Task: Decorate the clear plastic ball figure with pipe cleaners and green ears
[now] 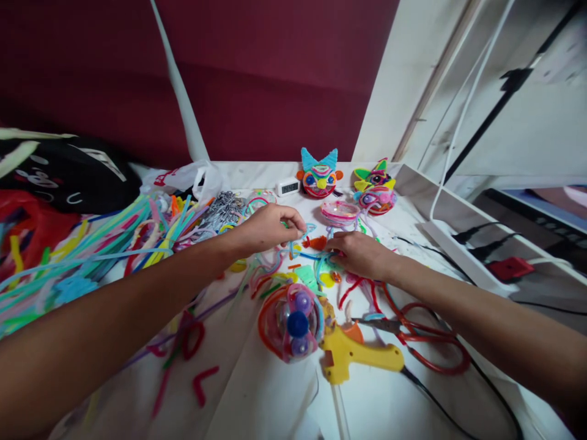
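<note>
My left hand hovers above the middle of the table with its fingers curled into a pinch. A light-blue pipe cleaner shows right by its fingertips; whether they grip it I cannot tell. Reaching down into loose craft bits, my right hand has its fingers bent together, and what they hold is hidden. An orange-red piece lies between the two hands. Nearer to me sits a clear round ball with pink and orange fuzzy trim, purple balls and a dark-blue disc on it.
A yellow glue gun lies beside orange-handled scissors. Bundled pipe cleaners fill the left side, near a black bag. At the back stand a blue-eared figure, a white digital timer and a pink-rimmed clear dish. A power strip sits right.
</note>
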The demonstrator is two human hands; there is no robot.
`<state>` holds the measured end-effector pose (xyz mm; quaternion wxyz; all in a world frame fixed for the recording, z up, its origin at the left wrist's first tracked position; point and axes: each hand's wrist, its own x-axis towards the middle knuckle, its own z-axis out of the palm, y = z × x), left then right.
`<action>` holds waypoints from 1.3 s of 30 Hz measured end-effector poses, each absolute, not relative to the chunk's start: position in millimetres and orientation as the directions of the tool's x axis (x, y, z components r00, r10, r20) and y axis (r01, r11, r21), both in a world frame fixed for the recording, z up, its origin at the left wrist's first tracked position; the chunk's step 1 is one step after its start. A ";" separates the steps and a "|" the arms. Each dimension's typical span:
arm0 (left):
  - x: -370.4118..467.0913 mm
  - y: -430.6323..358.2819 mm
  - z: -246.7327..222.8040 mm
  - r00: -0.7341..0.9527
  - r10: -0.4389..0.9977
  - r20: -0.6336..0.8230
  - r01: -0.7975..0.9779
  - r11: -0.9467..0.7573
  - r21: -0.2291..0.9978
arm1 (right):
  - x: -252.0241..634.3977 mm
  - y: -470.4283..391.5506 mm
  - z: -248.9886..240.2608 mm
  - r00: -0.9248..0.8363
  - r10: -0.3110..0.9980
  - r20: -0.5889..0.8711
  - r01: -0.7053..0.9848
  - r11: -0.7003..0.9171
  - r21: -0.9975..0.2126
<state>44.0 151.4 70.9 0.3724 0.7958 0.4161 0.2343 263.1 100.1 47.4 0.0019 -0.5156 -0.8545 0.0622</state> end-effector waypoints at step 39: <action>30.4 140.4 103.2 0.264 0.922 0.284 0.357 -0.367 0.859 | 222.3 135.3 51.5 -0.551 0.834 0.030 0.834 0.551 0.025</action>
